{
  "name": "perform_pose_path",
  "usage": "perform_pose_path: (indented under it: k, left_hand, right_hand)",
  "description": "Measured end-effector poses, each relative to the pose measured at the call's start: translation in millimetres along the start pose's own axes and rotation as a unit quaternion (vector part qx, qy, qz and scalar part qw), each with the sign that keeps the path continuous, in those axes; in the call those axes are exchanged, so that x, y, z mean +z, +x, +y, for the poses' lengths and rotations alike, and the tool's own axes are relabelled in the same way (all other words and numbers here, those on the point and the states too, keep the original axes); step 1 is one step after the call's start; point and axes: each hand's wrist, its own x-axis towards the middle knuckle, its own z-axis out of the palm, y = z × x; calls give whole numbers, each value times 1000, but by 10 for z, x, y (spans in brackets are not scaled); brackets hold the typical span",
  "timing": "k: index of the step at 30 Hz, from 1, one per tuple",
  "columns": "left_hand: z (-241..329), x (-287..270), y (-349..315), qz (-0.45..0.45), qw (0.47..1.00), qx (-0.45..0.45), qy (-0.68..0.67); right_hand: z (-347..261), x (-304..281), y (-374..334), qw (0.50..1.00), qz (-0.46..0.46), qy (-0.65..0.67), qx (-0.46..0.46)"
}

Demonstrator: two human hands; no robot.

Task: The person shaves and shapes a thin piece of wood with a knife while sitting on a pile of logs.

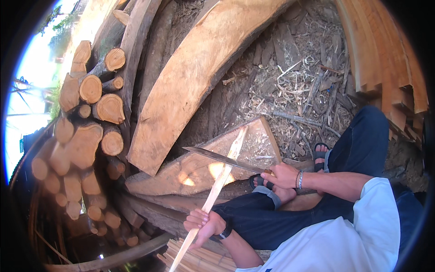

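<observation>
Stick [217, 188]: long, pale, narrow; is slanting across wedge board [158, 179], upper end over its far edge, lower end running out of view on the near side. Can't tell if it's resting on the board or held just above.
L hand [204, 225]: on near side of wedge board, is wrapping its fingers round stick's lower part, a firm closed grip.
R hand [284, 176]: just beside wedge board's R corner, is closing round the knife's grip end, which it's mostly hiding.
Knife [205, 153]: long dark blade, is crossing above wedge board & over stick; can't tell if edge is biting in.
Stick feel: prob. light & fairly stiff, w/ some flex since it's thin; shaved faces prob. smooth, edges maybe splintery; could snap if bent hard.
Where to hold: lower part, well clear of blade, as L hand is doing; upper end prob. needs backing from wedge board.
Slab [190, 77]: is lying beyond wedge board, thick, curved, bark-edged.
Logs [108, 109]: are stacking up L of wedge board, cut ends showing.
Shavings [294, 86]: are littering ground beyond wedge board's R end.
Sandals [321, 147]: are sitting nr wedge board's R corner, on person's feet.
</observation>
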Motion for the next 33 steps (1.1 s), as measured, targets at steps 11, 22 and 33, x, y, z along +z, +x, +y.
perform_pose_path:
  k: [11,22,33]
  left_hand:
    - [5,-20,-1,-18,1000,-3,-12]
    - [14,25,-21,-16,1000,-2,-9]
    - [6,32,-30,-6,1000,8,-7]
  right_hand:
    - [-102,-72,-49,1000,-8,4,-13]
    - [-110,-105,-17,1000,-17,-13,-15]
    - [-138,-155,1,999,12,35,-21]
